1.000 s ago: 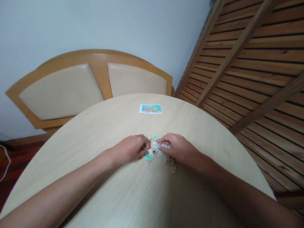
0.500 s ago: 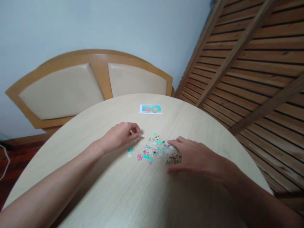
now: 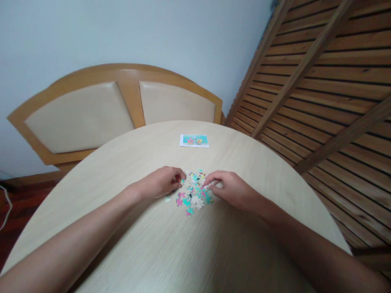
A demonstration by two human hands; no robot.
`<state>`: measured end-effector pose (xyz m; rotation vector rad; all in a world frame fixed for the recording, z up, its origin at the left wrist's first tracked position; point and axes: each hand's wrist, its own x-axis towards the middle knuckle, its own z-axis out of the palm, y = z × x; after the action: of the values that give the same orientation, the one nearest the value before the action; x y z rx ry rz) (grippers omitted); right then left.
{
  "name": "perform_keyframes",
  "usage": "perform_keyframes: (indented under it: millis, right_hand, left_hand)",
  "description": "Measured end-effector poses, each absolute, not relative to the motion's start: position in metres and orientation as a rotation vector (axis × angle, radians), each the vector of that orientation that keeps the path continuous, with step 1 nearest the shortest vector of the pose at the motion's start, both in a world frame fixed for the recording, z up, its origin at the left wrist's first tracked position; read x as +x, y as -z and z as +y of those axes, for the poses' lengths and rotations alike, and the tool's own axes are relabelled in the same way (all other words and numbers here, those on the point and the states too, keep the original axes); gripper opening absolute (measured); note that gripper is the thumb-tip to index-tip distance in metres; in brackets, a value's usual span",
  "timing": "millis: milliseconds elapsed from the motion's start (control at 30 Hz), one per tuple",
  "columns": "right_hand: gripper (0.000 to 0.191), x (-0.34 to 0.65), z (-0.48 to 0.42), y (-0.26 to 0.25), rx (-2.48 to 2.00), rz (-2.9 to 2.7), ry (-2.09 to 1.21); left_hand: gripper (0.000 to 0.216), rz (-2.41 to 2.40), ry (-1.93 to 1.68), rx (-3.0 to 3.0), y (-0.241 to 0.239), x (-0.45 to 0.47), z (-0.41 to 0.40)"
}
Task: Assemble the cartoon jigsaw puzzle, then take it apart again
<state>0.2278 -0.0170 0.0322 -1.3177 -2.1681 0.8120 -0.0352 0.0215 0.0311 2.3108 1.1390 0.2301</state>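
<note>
A heap of small jigsaw puzzle pieces (image 3: pixel 197 200) lies in the middle of the table, in teal, pink and white, some with their pale backs up. My left hand (image 3: pixel 166 182) rests at the heap's left edge, fingers curled in toward the thumb, with a teal piece at the fingertips. From the right, my right hand (image 3: pixel 229 188) reaches in, thumb and fingers closing on a whitish-pink piece at the edge of the heap. A pale green piece (image 3: pixel 168 198) lies just below my left hand, apart from the others.
A picture card (image 3: pixel 194 141) with two cartoon figures on teal lies toward the far side of the round wooden table (image 3: pixel 146 252). Behind the table stands a padded wooden bench back (image 3: pixel 128 93) against a wall. A slatted wooden partition (image 3: pixel 320 89) rises at the right.
My right hand has moved left and its spread fingers have drawn together, gathering pieces into a tighter heap. My left hand has shifted slightly right and down against the heap.
</note>
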Motion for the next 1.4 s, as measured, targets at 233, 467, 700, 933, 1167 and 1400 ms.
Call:
perform_keyframes:
  millis: [233,467,700,933,1167,1400]
  right_hand:
    - [0.022,0.230,-0.009,-0.044,-1.314,-1.914,-1.034]
    - [0.035,0.234,-0.009,-0.034,-1.252,-2.093,-0.856]
    - [0.065,0.240,-0.012,-0.035,-1.120,-2.554,-0.661]
    - [0.024,0.238,-0.004,-0.032,-1.197,-2.543,-0.435]
    - [0.024,0.238,-0.002,-0.035,-1.296,-2.316,-0.567]
    - [0.018,0.246,-0.004,-0.044,-1.254,-2.450,-0.356]
  left_hand:
    - [0.032,1.117,-0.252,2.340,-0.044,-0.030,0.014]
    - [0.111,1.019,-0.193,2.585,-0.033,-0.017,-0.005]
    - [0.045,0.936,-0.475,2.621,-0.011,-0.001,-0.007]
    - [0.017,1.039,-0.701,2.503,-0.011,-0.002,0.001]
    - [0.033,0.983,-0.741,2.545,-0.014,0.002,-0.008]
    - [0.025,0.938,-0.612,2.651,-0.012,0.005,-0.009]
